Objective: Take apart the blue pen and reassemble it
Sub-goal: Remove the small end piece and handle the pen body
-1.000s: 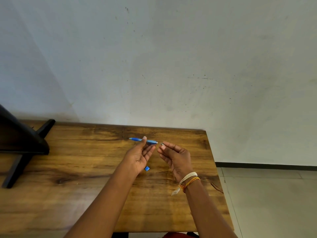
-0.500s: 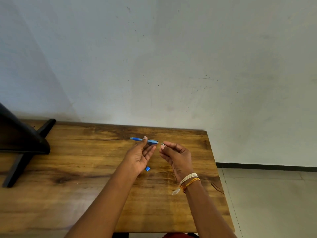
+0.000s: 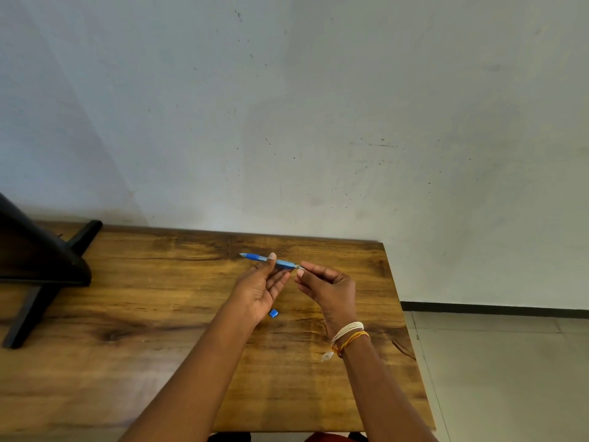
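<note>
The slim blue plastic pen (image 3: 269, 260) lies nearly level above the far middle of the brown wooden table (image 3: 134, 291), tip pointing left. The left hand (image 3: 259, 290) pinches its barrel between thumb and loosely curled fingers; the right hand (image 3: 330, 290) pinches something small at its right end, too small to make out. A small blue plastic pen piece (image 3: 273, 313) lies on the table just near of the left hand. A black angled stand (image 3: 41, 269) sits far left, well apart. Compared with a second ago, the right hand has closed in on the pen's end.
</note>
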